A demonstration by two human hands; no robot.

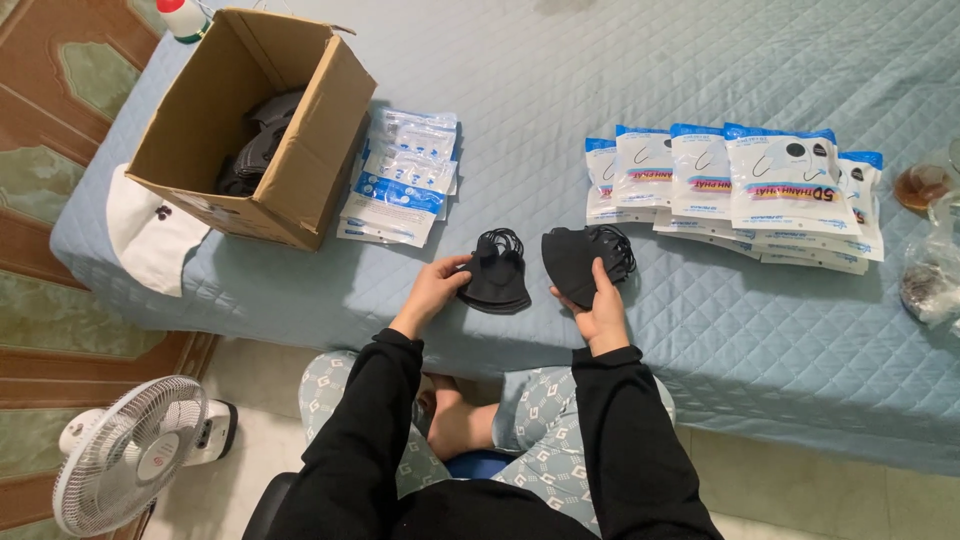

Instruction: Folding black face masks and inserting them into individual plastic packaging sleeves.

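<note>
1. Black sleeves and patterned trousers fill the bottom edge; both arms reach forward over a bed covered by a quilted blue sheet [640,60].
2. Left hand [432,290] pinches the edge of a small stack of black face masks [495,270], fingers closed on it, the stack resting on the sheet.
3. Right hand [600,305] grips a second bunch of black masks [585,262] — thumb in front, fingers behind — just beside the first stack.
4. An open cardboard box [300,180] sits at the far left, more dark masks inside.
5. Flat empty pouches [400,185] lie against the box.
6. Filled mask packets [745,185] — white with blue tops — overlap in a row to the right.
7. On the floor at lower left stands a white fan [130,455].
</note>
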